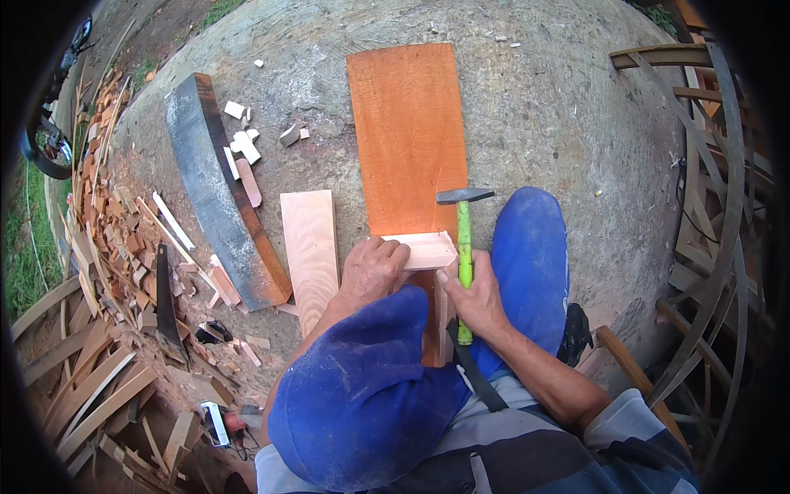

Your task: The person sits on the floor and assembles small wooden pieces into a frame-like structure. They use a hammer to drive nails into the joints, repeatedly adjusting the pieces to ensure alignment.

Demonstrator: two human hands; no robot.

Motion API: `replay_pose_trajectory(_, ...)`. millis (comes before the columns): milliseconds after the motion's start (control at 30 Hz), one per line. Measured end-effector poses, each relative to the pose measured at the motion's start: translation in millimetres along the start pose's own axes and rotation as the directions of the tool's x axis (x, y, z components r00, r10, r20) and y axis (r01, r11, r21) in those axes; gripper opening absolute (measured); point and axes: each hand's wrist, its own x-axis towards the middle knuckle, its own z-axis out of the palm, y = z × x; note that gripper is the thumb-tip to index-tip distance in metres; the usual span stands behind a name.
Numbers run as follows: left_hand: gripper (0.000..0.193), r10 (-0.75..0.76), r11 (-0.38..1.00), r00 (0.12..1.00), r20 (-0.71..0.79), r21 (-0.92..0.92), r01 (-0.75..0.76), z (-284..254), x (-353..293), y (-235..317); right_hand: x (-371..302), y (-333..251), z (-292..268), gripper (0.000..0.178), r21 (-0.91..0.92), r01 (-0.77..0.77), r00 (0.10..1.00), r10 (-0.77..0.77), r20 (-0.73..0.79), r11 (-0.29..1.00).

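Note:
My left hand (374, 268) is closed round the left end of a short pale wood block (424, 250), which lies crosswise between my knees. A hammer (464, 239) with a bright green handle and dark steel head stands nearly upright in the picture, held by my right hand (477, 298). The thumb of that hand reaches the block's right end. Just beyond the block, a wide orange-brown board (407, 136) lies flat on the concrete, pointing away from me. More wood (442, 321) shows below the block, partly hidden by my blue trouser legs.
Left of me lie a pale plank (309, 247), a thick curved dark beam (216, 193), small offcuts (245, 146) and a handsaw (167, 309). Scrap wood (107, 387) piles up along the left edge. Curved wooden pieces (728, 181) stand at the right.

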Motion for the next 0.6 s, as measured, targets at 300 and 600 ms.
replay_pose_trajectory(300,0.056,-0.107,0.975,0.861,-0.498,-0.223,-0.007,-36.5,37.2,9.1,100.0,-15.8,-25.7,0.047,0.123,0.132,0.983,-0.146,0.110,0.984)
replay_pose_trajectory(600,0.066,-0.600,0.484,0.782,0.168,-0.702,0.522,58.7,34.0,12.4,165.6,14.5,-43.0,0.043,0.463,-0.068,0.967,-0.056,0.249,0.884)
